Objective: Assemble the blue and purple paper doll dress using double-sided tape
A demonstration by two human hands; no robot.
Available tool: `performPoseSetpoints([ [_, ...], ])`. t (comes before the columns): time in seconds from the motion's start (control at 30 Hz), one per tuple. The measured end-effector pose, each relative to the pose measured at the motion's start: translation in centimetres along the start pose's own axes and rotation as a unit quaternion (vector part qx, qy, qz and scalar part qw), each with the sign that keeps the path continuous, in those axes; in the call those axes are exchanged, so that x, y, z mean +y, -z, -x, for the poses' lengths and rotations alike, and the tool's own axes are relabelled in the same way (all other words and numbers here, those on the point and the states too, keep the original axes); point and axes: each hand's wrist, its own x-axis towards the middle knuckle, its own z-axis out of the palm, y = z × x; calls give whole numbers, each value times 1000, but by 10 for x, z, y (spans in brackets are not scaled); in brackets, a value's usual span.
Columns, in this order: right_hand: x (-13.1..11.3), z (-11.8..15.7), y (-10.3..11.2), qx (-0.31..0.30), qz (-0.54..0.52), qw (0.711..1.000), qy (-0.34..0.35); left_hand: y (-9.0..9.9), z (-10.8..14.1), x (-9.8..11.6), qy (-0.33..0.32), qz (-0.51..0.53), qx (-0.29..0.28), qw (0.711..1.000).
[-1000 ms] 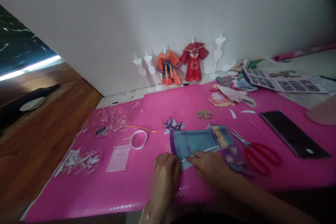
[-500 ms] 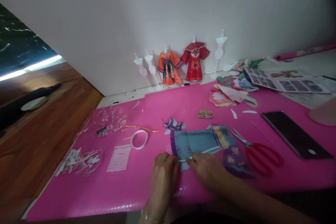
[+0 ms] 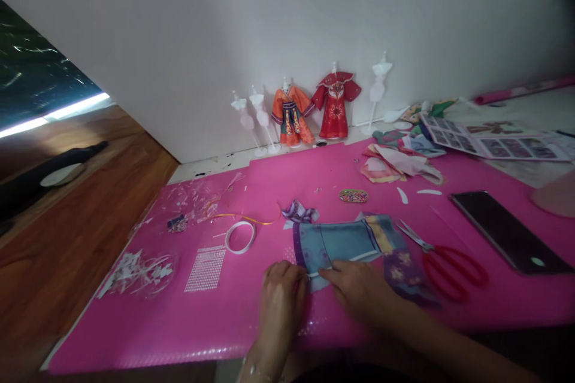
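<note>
A piece of blue doll-clothes fabric (image 3: pixel 344 239) with purple and yellow bands lies flat on the pink mat. Along its near edge runs a narrow white strip of tape (image 3: pixel 366 255). My left hand (image 3: pixel 282 293) has its fingers closed at the strip's left end, by the fabric's lower left corner. Just right of it, my right hand (image 3: pixel 357 287) is closed with thumb and fingertips on the same strip, covering its middle. A purple flowered section (image 3: pixel 406 272) of fabric extends beyond my right hand. Both hands' fingertips are partly hidden.
Red-handled scissors (image 3: pixel 453 269) and a black phone (image 3: pixel 507 230) lie to the right. A tape roll (image 3: pixel 240 237), a sheet of small beads (image 3: pixel 205 269) and white scraps (image 3: pixel 135 275) are on the left. Dressed doll forms (image 3: pixel 335 105) stand by the wall.
My right hand has shifted slightly left along the white strip, closer to my left hand. The whole view has moved a little; the fabric lies as before.
</note>
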Motion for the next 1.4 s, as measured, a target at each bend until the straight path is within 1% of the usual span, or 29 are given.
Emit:
performPoseSetpoints([
  [0.2, -1, -4, -8, -5, 17, 1000, 20, 0, 1, 1, 4, 7, 1, 1000],
  [0.47, -6, -6, -16, -4, 33, 999, 24, 4, 3, 2, 12, 11, 4, 1000],
  [0.9, -2, -5, -5, -3, -26, 1000, 0, -1, 6, -4, 3, -3, 12, 1000],
  [1.1, -7, -4, -8, -9, -2, 1000, 20, -1, 6, -2, 2, -1, 16, 1000],
  [1.4, -13, -4, -15, -2, 50, 998, 35, -2, 9, 0, -2, 10, 19, 1000],
])
